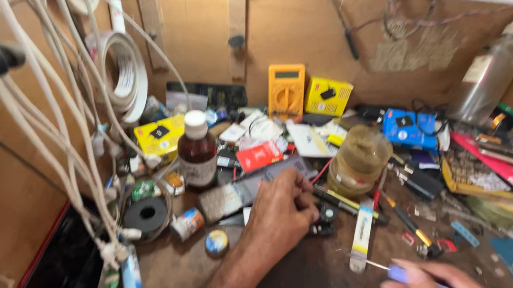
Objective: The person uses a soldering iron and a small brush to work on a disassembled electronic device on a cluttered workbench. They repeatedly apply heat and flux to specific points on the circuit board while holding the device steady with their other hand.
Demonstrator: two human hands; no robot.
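Observation:
My left hand (281, 215) reaches forward over a cluttered workbench, its fingers bent onto a dark slim tool (340, 202) and a small black part (324, 220); whether it grips them is unclear. Just beyond the fingers lies a flat brush with a dark handle (243, 194). My right hand (423, 279) is at the bottom edge, closed around a purple-handled thin tool (395, 272) whose metal tip points left. A white and yellow strip (362, 235) lies between the two hands.
A brown bottle with a white cap (197, 149) stands behind the brush. A yellow multimeter (286, 90) leans on the back board. A cloudy plastic jar (358, 161), a blue box (409, 130), a tape roll (145, 214) and hanging white cables (67, 120) crowd the bench.

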